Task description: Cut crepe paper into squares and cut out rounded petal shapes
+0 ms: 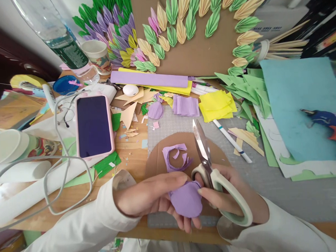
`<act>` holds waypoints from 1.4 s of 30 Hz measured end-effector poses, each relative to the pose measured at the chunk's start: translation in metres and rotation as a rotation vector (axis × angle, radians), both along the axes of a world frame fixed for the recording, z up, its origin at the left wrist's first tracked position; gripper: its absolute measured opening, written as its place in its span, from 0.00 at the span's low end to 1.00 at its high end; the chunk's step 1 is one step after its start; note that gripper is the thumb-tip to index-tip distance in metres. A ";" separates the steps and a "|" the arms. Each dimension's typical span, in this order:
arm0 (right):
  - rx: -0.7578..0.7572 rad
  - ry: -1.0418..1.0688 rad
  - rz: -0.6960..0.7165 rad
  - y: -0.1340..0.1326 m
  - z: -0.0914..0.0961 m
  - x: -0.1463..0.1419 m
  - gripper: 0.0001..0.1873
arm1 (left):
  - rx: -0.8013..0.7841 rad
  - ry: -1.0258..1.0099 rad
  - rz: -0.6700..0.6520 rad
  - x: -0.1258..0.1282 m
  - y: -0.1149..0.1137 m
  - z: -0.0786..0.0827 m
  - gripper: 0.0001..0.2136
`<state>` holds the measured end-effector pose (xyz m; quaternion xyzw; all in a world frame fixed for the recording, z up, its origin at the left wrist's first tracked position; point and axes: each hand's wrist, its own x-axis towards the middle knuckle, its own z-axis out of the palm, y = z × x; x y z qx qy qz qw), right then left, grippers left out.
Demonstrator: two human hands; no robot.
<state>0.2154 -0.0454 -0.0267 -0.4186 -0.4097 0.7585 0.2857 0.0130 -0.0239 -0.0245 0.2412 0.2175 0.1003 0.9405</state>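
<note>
A rounded stack of purple paper pieces (187, 199) rests across the fingers of my left hand (159, 192), held down by its thumb. My right hand (227, 186) is closed around white-handled scissors (204, 150), whose blades point up and away from me. Its thumb and a fingertip also touch the right edge of the purple paper. Just beyond my hands, purple paper offcuts (169, 159) with curved cut edges lie on a round brown cardboard piece (155, 152).
A grey cutting mat (258, 185) lies under the cardboard. Yellow paper (218, 104), folded purple paper (186, 105) and a marker (231, 140) lie beyond. A phone (93, 126), cable and paper cup stand left. Blue paper (290, 88) carries a glue gun (327, 122) right. Leaf-covered cardboard (195, 59) stands behind.
</note>
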 end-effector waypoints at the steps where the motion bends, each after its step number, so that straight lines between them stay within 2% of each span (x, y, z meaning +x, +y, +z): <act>1: -0.003 0.006 -0.003 0.000 0.000 0.000 0.14 | 0.019 0.007 0.005 -0.001 0.000 0.000 0.21; 10: 0.041 -0.070 -0.029 0.001 -0.005 0.003 0.11 | 0.171 0.074 -0.080 -0.005 0.006 0.016 0.24; 16: 0.089 -0.040 -0.046 0.005 -0.002 -0.001 0.12 | 0.341 0.140 -0.029 -0.001 0.003 0.003 0.18; 19: 0.094 0.017 -0.036 0.006 -0.002 -0.002 0.12 | 0.382 0.150 -0.013 -0.001 0.001 -0.001 0.19; 22: 0.063 0.066 -0.044 0.004 -0.004 -0.001 0.12 | 0.411 0.169 -0.027 0.000 0.001 -0.001 0.18; 26: -0.033 -0.002 -0.073 0.001 -0.003 0.000 0.12 | 0.432 0.190 -0.051 0.000 0.003 0.001 0.18; 29: -0.048 -0.022 -0.074 0.001 -0.001 0.000 0.13 | 0.451 0.206 -0.079 0.000 0.003 0.002 0.18; 31: -0.030 -0.067 -0.074 0.002 0.000 0.000 0.13 | 0.469 0.226 -0.050 0.000 0.002 0.002 0.18; 36: -0.001 -0.118 -0.087 -0.001 -0.005 0.001 0.15 | 0.536 0.287 0.128 0.002 -0.003 0.004 0.16; 40: -0.017 -0.100 -0.075 -0.006 -0.011 0.001 0.11 | 0.692 0.326 0.174 0.003 -0.006 0.003 0.14; 42: -0.010 -0.086 -0.067 -0.008 -0.012 0.002 0.10 | 0.716 0.343 0.185 0.003 -0.006 0.003 0.15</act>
